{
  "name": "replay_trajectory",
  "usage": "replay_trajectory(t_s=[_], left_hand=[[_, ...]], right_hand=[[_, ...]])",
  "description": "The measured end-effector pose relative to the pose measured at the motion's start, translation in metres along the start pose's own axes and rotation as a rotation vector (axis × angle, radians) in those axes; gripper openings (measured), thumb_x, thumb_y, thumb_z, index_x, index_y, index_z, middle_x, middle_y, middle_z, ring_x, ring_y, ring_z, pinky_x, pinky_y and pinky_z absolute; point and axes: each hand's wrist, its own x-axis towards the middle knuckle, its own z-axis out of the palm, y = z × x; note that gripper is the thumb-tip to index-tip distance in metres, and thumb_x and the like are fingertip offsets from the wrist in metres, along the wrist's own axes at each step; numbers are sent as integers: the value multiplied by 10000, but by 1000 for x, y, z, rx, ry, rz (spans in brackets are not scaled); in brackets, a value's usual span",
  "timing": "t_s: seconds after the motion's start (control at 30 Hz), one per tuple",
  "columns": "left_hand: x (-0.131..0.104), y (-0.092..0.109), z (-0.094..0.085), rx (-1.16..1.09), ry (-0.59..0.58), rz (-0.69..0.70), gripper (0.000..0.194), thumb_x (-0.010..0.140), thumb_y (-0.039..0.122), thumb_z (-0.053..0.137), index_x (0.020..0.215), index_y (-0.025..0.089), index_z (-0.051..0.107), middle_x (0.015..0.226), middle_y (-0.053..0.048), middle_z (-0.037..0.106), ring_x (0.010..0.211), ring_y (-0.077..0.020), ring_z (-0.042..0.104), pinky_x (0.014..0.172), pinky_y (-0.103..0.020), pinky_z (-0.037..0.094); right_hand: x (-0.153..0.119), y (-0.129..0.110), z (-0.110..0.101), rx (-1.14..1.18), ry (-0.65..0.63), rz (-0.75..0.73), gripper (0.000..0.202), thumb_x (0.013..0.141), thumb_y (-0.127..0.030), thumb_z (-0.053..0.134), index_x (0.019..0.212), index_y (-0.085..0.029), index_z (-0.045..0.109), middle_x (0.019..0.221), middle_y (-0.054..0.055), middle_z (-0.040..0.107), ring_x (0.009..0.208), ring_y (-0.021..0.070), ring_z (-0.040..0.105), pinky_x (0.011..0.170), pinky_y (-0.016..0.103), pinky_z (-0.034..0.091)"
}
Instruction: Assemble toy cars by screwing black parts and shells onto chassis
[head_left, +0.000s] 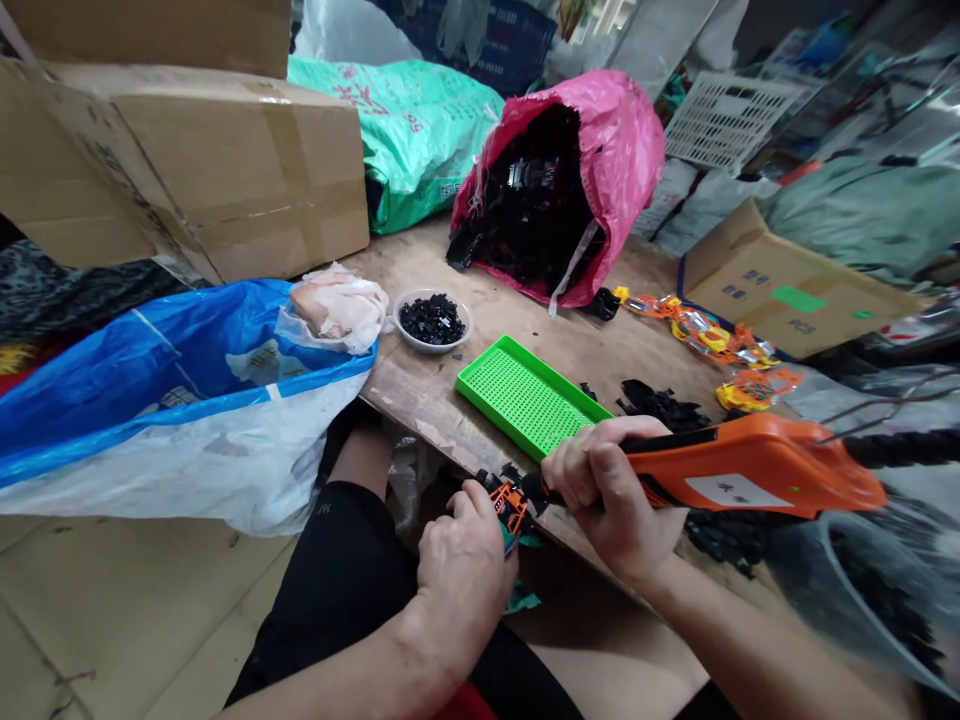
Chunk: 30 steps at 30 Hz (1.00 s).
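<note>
My left hand (461, 570) is closed around a small orange and black toy vehicle part (510, 508) at the table's front edge. A bit of green shows under that part, beside my fingers. My right hand (611, 495) grips an orange electric screwdriver (757, 465) with a white label, held nearly level. The tool's front end points left and meets the toy part, or comes very close to it; the exact contact is hidden. Just beyond both hands lies a shallow green plastic tray (487, 397) with a perforated bottom.
Black pieces fill a white bowl (431, 345) and a pink sack (622, 150). Loose black parts (664, 402) and orange-yellow toy pieces (720, 340) lie to the right. Cardboard boxes (247, 180), a blue-lined sack (187, 400) and a clear tub (840, 590) flank the table.
</note>
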Motion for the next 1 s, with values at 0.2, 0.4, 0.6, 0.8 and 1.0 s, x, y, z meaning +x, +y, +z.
replay_trajectory(t_s=[0.2, 0.4, 0.6, 0.8, 1.0], left_hand=[[0, 0, 0, 9, -1, -6, 706, 871, 408, 681, 1397, -29, 504, 1037, -166, 675, 775, -279, 731, 673, -370, 610], [0, 0, 1, 7, 8, -3, 705, 877, 413, 672, 1398, -31, 504, 1028, -163, 680, 784, -283, 729, 693, -384, 610], [1, -2, 1, -26, -24, -5, 658, 897, 397, 631, 1398, -11, 506, 1014, -146, 678, 807, -277, 729, 727, -381, 605], [1, -3, 1, -40, -12, -7, 638, 894, 406, 637, 1376, 3, 523, 1017, -140, 678, 821, -284, 726, 743, -393, 603], [2, -2, -5, -78, -53, -26, 659, 879, 370, 663, 1390, -13, 502, 1039, -145, 676, 827, -295, 733, 723, -402, 606]], right_hand=[[-2, 4, -3, -11, -26, 15, 211, 955, -290, 643, 784, -231, 534, 525, -90, 431, 438, 79, 406, 485, 243, 424], [-2, 6, -3, -8, -20, 7, 179, 952, -249, 645, 797, -228, 556, 522, -89, 468, 433, 80, 431, 489, 250, 444], [1, 8, 1, -2, 35, 54, 251, 924, -276, 675, 767, -233, 484, 489, -116, 418, 389, 69, 391, 460, 236, 431], [3, 13, 6, 3, 98, 62, 202, 886, -274, 714, 831, -236, 524, 496, -117, 460, 382, 64, 409, 431, 216, 409], [11, 15, 10, 10, 176, 90, 222, 835, -270, 760, 830, -223, 543, 486, -119, 460, 362, 55, 406, 395, 202, 378]])
